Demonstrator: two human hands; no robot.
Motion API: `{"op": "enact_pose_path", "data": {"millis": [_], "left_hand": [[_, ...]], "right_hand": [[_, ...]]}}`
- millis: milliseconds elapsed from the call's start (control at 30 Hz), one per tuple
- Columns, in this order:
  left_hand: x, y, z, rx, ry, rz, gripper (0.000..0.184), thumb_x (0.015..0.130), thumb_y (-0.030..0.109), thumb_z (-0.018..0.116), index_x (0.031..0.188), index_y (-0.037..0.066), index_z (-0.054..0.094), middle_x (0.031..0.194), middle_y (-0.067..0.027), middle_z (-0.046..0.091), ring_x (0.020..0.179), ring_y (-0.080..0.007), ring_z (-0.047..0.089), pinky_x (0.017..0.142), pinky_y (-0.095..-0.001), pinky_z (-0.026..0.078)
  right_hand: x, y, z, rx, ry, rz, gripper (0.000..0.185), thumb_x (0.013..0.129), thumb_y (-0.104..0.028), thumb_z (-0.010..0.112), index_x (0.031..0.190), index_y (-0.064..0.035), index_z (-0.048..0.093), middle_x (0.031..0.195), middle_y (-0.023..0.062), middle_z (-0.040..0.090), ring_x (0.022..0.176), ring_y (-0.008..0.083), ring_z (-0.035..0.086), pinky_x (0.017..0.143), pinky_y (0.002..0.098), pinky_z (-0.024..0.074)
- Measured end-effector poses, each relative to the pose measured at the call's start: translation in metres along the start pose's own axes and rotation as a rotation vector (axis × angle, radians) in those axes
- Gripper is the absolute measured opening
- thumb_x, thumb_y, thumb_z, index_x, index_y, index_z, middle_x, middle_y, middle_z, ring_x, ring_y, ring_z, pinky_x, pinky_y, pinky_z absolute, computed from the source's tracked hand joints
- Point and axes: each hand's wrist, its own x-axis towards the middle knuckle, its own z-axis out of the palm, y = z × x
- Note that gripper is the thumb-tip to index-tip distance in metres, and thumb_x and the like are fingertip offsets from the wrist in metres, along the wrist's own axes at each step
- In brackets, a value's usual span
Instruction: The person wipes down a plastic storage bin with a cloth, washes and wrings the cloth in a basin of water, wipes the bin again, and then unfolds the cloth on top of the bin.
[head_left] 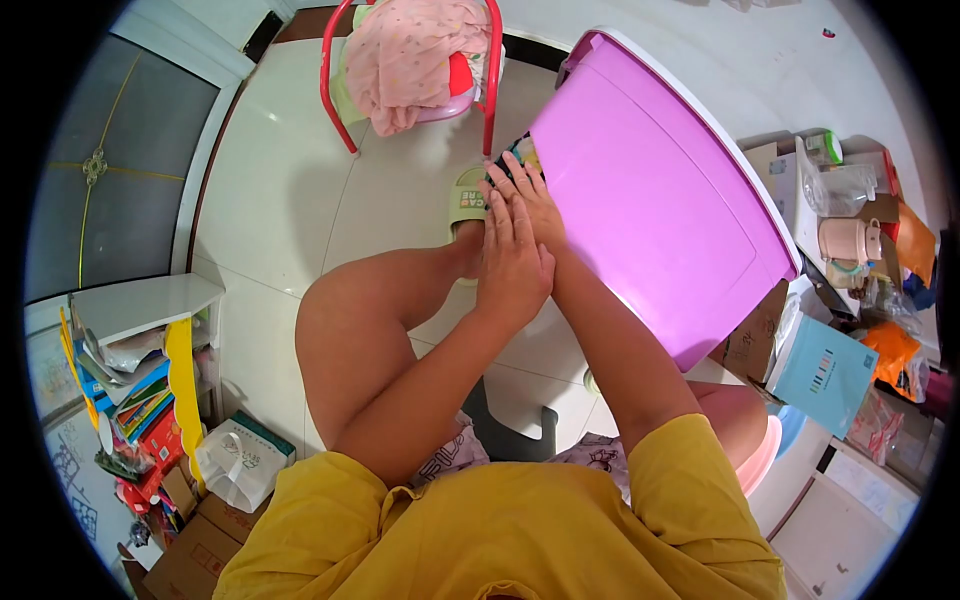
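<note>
Pale tiled floor [265,215] spreads out to the left of the large purple bin [665,200], and your hands meet just beside that bin's near-left edge. Your right hand [522,195] reaches along the edge with fingers spread and extended, its tips over a dark patterned item [528,150], probably cloth, that shows at the bin's far-left corner; most of it is hidden, so you cannot tell its shape. Your left hand [516,262] lies across the back of the right, fingers together and nearly straight, clamped on nothing, perhaps to steady or press. Your bent left leg [350,310] stands out to the bin's left, likely leaving your arms room between knee and bin, with its foot in a green slipper [467,205] near your fingertips. Beyond the bin's far-left corner, a red-framed chair [489,120] bears a heaped pink cloth [405,60], presumably set there to keep it off the tiles. To the bin's right, a pink jug [845,238] stands among crowded goods, apparently stored along the wall.
</note>
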Motion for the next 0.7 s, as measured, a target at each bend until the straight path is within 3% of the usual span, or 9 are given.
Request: {"op": "enact_pose_path", "data": {"millis": [167, 233, 333, 433, 533, 600, 667, 700], "left_hand": [[-0.004, 0.005, -0.005, 0.312, 0.091, -0.017, 0.07, 0.084, 0.012, 0.053, 0.145, -0.005, 0.024, 0.15, -0.0313, 0.017, 0.138, -0.0507, 0.018, 0.109, -0.0641, 0.013], [-0.005, 0.006, -0.009, 0.312, 0.101, 0.032, 0.067, 0.082, 0.009, 0.052, 0.144, -0.003, 0.028, 0.151, -0.0295, 0.018, 0.138, -0.0503, 0.018, 0.108, -0.0653, 0.012], [-0.006, 0.002, -0.01, 0.277, 0.124, 0.136, 0.062, 0.079, 0.002, 0.051, 0.14, 0.001, 0.038, 0.151, -0.0269, 0.021, 0.138, -0.0489, 0.019, 0.109, -0.0644, 0.013], [-0.006, 0.005, -0.019, 0.147, 0.137, 0.262, 0.057, 0.077, -0.004, 0.048, 0.133, 0.003, 0.046, 0.149, -0.0255, 0.027, 0.137, -0.0461, 0.023, 0.111, -0.0603, 0.015], [0.0, 0.016, -0.038, 0.034, 0.155, 0.368, 0.053, 0.076, -0.005, 0.049, 0.128, 0.003, 0.05, 0.143, -0.0247, 0.036, 0.134, -0.0426, 0.031, 0.111, -0.0548, 0.019], [0.007, 0.013, -0.045, 0.017, 0.174, 0.404, 0.051, 0.076, -0.003, 0.051, 0.127, 0.004, 0.051, 0.14, -0.0243, 0.041, 0.131, -0.0411, 0.036, 0.111, -0.0512, 0.023], [0.02, 0.002, -0.052, -0.188, 0.329, 0.131, 0.042, 0.081, 0.004, 0.056, 0.123, 0.003, 0.054, 0.135, -0.0233, 0.045, 0.126, -0.0375, 0.042, 0.107, -0.0455, 0.031], [0.024, -0.005, -0.053, -0.189, 0.33, 0.134, 0.042, 0.081, 0.004, 0.056, 0.123, 0.003, 0.054, 0.135, -0.0233, 0.045, 0.126, -0.0375, 0.042, 0.107, -0.0455, 0.031]], "right_hand": [[0.0, -0.007, -0.002, 0.027, -0.042, -0.062, 0.045, 0.094, -0.029, 0.046, 0.135, -0.0103, 0.048, 0.149, 0.01, 0.033, 0.142, 0.0278, 0.022, 0.114, 0.0451, 0.0212], [0.001, -0.006, 0.007, -0.076, 0.054, -0.207, 0.044, 0.091, -0.031, 0.048, 0.129, -0.0093, 0.054, 0.142, 0.0104, 0.044, 0.138, 0.0266, 0.029, 0.115, 0.0418, 0.0206], [-0.014, -0.023, 0.016, -0.007, 0.156, -0.183, 0.041, 0.09, -0.027, 0.05, 0.126, -0.008, 0.055, 0.136, 0.0106, 0.048, 0.132, 0.0256, 0.035, 0.111, 0.0399, 0.0251], [-0.037, -0.049, 0.016, 0.421, 0.198, 0.015, 0.037, 0.089, -0.022, 0.051, 0.122, -0.0066, 0.057, 0.13, 0.0108, 0.052, 0.125, 0.0245, 0.041, 0.107, 0.0381, 0.0296], [-0.036, -0.061, 0.011, 1.131, 0.19, 0.337, 0.034, 0.088, -0.018, 0.053, 0.119, -0.0053, 0.058, 0.124, 0.011, 0.056, 0.119, 0.0234, 0.047, 0.104, 0.0362, 0.0342], [-0.018, -0.048, 0.006, 1.511, 0.174, 0.38, 0.031, 0.088, -0.015, 0.053, 0.117, -0.0044, 0.059, 0.12, 0.0111, 0.059, 0.115, 0.0227, 0.051, 0.101, 0.035, 0.0372], [-0.003, -0.039, -0.016, 1.632, 0.171, 0.381, 0.03, 0.088, -0.014, 0.054, 0.115, -0.004, 0.06, 0.118, 0.0112, 0.06, 0.112, 0.0224, 0.053, 0.1, 0.0344, 0.0387], [0.001, -0.034, -0.035, 1.457, 0.028, 0.464, 0.026, 0.084, -0.007, 0.056, 0.109, -0.0018, 0.06, 0.105, 0.0091, 0.063, 0.098, 0.0201, 0.055, 0.091, 0.0319, 0.0428]]}}
